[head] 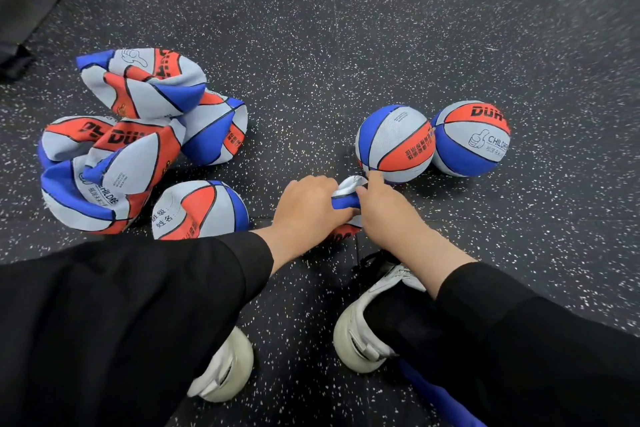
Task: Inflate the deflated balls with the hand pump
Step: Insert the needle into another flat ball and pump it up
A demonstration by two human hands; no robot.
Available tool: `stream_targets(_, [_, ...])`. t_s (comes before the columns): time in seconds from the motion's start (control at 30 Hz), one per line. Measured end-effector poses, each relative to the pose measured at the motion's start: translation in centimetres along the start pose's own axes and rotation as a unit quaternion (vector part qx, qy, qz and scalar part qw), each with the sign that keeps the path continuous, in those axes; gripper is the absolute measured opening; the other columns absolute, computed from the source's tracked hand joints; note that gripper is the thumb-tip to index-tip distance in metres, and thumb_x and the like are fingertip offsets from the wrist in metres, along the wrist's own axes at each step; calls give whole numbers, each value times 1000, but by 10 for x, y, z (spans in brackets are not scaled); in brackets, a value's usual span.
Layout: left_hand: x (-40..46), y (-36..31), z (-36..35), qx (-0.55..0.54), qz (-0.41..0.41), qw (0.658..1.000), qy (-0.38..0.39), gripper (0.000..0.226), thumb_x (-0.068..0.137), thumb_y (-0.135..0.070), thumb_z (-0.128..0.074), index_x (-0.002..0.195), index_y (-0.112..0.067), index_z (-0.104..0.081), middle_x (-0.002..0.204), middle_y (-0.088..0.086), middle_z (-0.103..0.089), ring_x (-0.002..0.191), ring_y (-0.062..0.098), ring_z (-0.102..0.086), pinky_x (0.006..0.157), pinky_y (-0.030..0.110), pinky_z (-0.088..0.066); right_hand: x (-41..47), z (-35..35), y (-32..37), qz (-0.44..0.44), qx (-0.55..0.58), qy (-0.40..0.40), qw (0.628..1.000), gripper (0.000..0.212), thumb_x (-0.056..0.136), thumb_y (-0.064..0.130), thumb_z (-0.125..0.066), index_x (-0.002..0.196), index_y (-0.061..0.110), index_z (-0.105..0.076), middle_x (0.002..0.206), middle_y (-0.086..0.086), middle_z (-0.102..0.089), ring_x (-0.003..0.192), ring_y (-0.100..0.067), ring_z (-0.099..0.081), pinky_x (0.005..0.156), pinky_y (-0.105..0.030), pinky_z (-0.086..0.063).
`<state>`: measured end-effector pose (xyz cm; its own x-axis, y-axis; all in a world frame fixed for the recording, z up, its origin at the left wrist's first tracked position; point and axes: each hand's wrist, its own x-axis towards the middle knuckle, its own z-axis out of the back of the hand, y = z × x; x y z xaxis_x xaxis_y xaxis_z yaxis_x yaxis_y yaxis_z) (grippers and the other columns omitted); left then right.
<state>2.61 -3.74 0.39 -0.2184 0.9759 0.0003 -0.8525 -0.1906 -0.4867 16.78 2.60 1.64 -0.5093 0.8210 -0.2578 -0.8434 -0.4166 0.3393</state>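
My black sleeves [138, 305] fill the bottom of the view, and under them my two white shoes [367, 329] stand on the speckled black floor [311, 45]. A blue object [436, 399] slants out from under my right leg beside the right shoe; too little of it shows for me to say what it is.

Just beyond the shoes, both my hands meet on one flat ball [344, 199], which lies crumpled on the floor between them. My left hand [308, 204] has its fingers curled down over the ball's left side, gripping it. My right hand [384, 208] pinches a blue and white fold of the same ball, with the thumb against the blue strip. A red patch of that ball shows below my left hand.

Taking this flat ball as the mark: just beyond it and slightly right sits a round ball [394, 144], firm and full, nearly touching my right fingers. A second round ball [471, 139] rests against the first on its far right side.

To the left of the flat ball, just beside my left sleeve, lies a partly dented ball [201, 210]. Farther left and beyond it is a heap of limp balls [138, 135], folded and piled on one another, all in the same blue, red and grey panels with black lettering.

A dark mat edge [20, 10] lies well off to the far left.
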Motion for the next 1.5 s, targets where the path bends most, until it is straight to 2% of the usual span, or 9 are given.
stream_targets(0.07, [6, 0, 4, -2, 12, 1000, 9, 50, 84, -54, -70, 66, -23, -35, 67, -9, -41, 72, 24, -45, 68, 36, -25, 0, 9, -5, -5, 71, 2, 997, 43, 104, 12, -39, 146, 4, -33, 129, -15, -47, 104, -35, -58, 78, -37, -39])
stream_targets(0.1, [10, -1, 8, 1, 18, 1000, 12, 49, 84, -55, -69, 67, -23, -36, 68, -9, -42, 71, 23, -44, 69, 36, -26, -1, 14, -7, -10, 133, -7, 991, 48, 106, 18, -39, 152, 10, -27, 130, -12, -50, 109, -33, -56, 83, -37, -39])
stream_targets(0.2, [20, -2, 16, 10, 17, 1000, -2, 49, 84, -59, -68, 69, -24, -37, 70, -9, -45, 73, 23, -46, 75, 38, -32, 0, 22, -12, -16, 227, -79, 970, 32, 106, 30, -42, 134, 17, -46, 102, -4, -66, 97, -28, -59, 72, -34, -37])
stream_targets(0.4, [23, 1, 20, 22, 7, 1000, -20, 50, 84, -58, -67, 67, -24, -35, 68, -9, -46, 73, 24, -48, 77, 39, -33, 2, 33, -8, -15, 177, -92, 980, 25, 104, 32, -48, 93, 9, -51, 72, -1, -52, 70, -23, -46, 57, -33, -32])
stream_targets(0.77, [20, 5, 32, 99, -83, 991, -36, 55, 85, -61, -62, 62, -24, -30, 61, -9, -36, 64, 23, -39, 68, 37, -26, 2, 36, 3, 15, 123, -25, 992, 21, 107, 28, -40, 100, 10, -48, 87, -4, -54, 84, -28, -48, 68, -36, -30])
stream_targets(1.03, [14, 7, 32, 125, -141, 981, -49, 45, 86, -59, -59, 73, -19, -44, 74, -5, -44, 75, 20, -39, 72, 35, -24, -1, 38, 10, 32, 93, 11, 995, 19, 107, 24, -40, 96, 10, -44, 87, -6, -53, 82, -27, -47, 66, -35, -27])
stream_targets(1.3, [19, 15, 25, 155, -99, 982, 33, 53, 82, -73, -45, 81, -20, -45, 82, -4, -51, 86, 25, -53, 78, 39, -33, 6, 34, 2, 29, 71, 44, 996, 19, 106, 30, -44, 100, 12, -49, 95, -6, -58, 89, -26, -51, 70, -33, -30])
stream_targets(1.4, [24, 24, 17, 104, -12, 993, 63, 52, 87, -70, -59, 82, -20, -45, 81, -6, -47, 82, 24, -50, 81, 39, -35, 2, 39, -3, -15, 127, -5, 992, 32, 104, 40, -48, 117, 12, -56, 84, 2, -59, 87, -22, -53, 71, -31, -33])
stream_targets(1.5, [25, 34, 3, 23, 68, 994, 77, 52, 89, -68, -61, 85, -19, -46, 83, -2, -52, 80, 26, -52, 74, 39, -40, -13, 50, -4, -9, 89, -49, 995, 37, 99, 54, -47, 102, 19, -59, 85, 3, -62, 84, -21, -56, 69, -33, -38])
